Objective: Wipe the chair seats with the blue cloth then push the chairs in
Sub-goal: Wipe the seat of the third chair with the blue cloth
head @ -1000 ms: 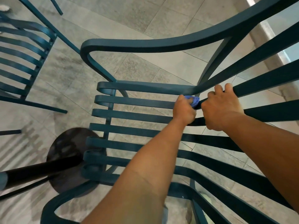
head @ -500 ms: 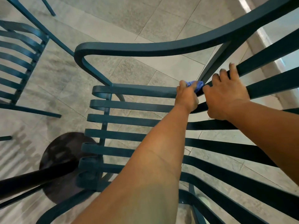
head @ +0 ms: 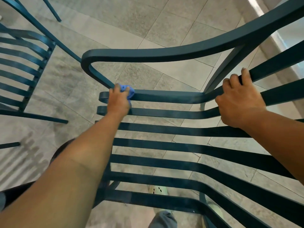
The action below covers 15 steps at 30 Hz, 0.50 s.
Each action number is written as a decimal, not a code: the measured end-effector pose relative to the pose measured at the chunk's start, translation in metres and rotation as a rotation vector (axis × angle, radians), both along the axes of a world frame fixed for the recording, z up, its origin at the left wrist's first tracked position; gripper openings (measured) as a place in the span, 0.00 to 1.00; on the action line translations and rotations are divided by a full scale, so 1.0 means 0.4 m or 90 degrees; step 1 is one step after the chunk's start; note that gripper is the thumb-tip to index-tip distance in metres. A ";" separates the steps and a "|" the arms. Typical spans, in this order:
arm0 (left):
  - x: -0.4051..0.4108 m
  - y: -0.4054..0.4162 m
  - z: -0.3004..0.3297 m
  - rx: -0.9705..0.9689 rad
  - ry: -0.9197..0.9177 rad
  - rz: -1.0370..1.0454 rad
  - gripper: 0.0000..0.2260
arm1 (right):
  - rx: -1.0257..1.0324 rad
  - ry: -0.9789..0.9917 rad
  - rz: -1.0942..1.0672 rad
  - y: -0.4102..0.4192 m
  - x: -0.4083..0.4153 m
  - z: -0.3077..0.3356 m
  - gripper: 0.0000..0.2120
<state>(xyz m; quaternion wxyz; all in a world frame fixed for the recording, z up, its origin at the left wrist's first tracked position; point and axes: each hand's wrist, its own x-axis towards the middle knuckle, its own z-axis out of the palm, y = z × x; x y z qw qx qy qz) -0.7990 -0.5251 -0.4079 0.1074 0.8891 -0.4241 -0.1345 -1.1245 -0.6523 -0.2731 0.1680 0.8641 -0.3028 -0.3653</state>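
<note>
Your left hand (head: 118,102) gripped the small bunched blue cloth (head: 128,92), pressing it on the farthest slat of the dark teal slatted metal chair (head: 164,145), at that slat's left end just beside the curved armrest (head: 148,54); your right hand (head: 238,102) curled round the slats where the seat bends into the backrest; a second teal slatted chair (head: 21,68) stood well apart at left on the grey tiled floor (head: 148,22).
</note>
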 end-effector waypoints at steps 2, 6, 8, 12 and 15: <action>0.057 0.022 0.011 0.040 -0.009 0.035 0.20 | -0.003 0.007 0.004 0.000 -0.001 -0.002 0.25; 0.126 0.016 0.033 0.007 0.042 0.238 0.18 | -0.003 0.007 0.002 -0.001 -0.001 -0.006 0.25; 0.142 0.006 0.045 0.018 0.080 0.371 0.22 | -0.006 0.004 0.001 0.001 0.000 -0.007 0.24; 0.084 -0.027 0.047 0.076 0.012 0.340 0.27 | -0.004 0.002 -0.003 0.001 0.001 -0.005 0.26; -0.058 -0.068 0.025 0.016 0.017 0.268 0.19 | 0.000 -0.001 -0.012 -0.002 0.001 -0.005 0.26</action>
